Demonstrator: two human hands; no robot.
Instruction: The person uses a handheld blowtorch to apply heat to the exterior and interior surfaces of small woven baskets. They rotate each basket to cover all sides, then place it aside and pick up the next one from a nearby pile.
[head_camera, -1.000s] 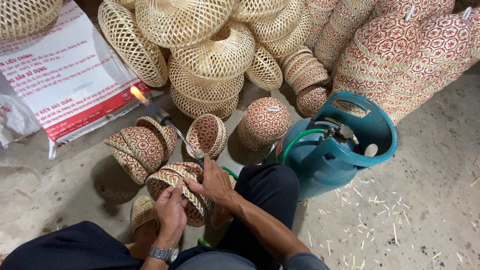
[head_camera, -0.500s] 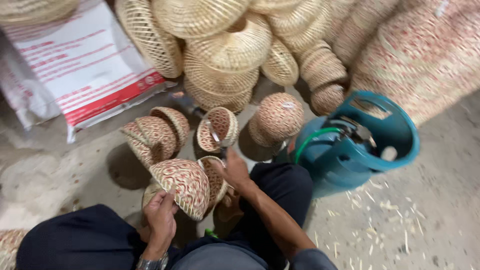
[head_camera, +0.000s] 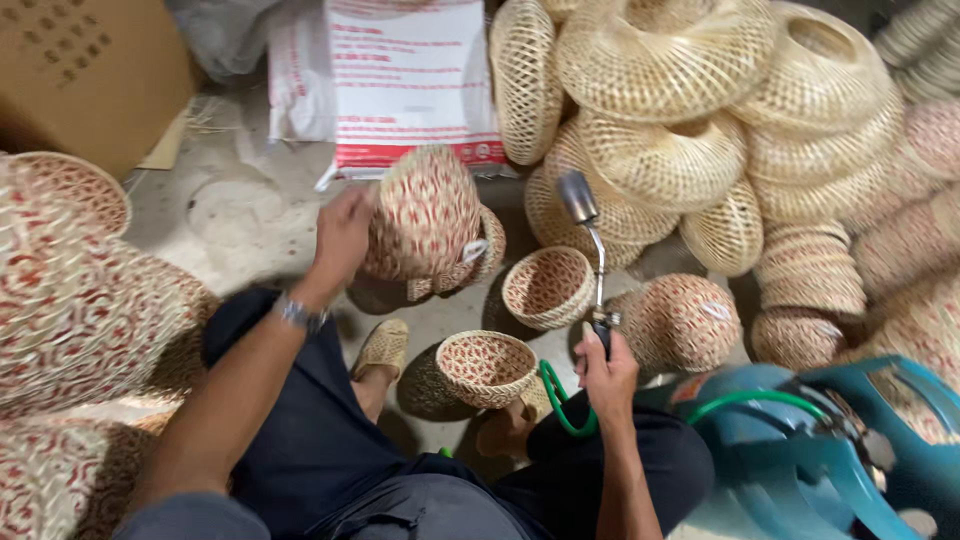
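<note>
Left hand (head_camera: 340, 235) has lifted one red-patterned basket (head_camera: 422, 212) far-left, fingers gripping it; right hand (head_camera: 605, 375) stays closed round the gas torch (head_camera: 590, 250), now flameless

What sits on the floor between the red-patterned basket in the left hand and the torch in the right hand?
In the head view, a small open woven bowl lies between the red-patterned basket and the torch, its mouth facing up.

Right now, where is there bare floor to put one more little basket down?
The best bare patch is the grey concrete floor between the brown cardboard box, the white-and-red printed sack and the left hand. A narrow strip shows beside the tan sandal. It is crowded on the right: pale woven bamboo baskets and the teal gas cylinder.
</note>
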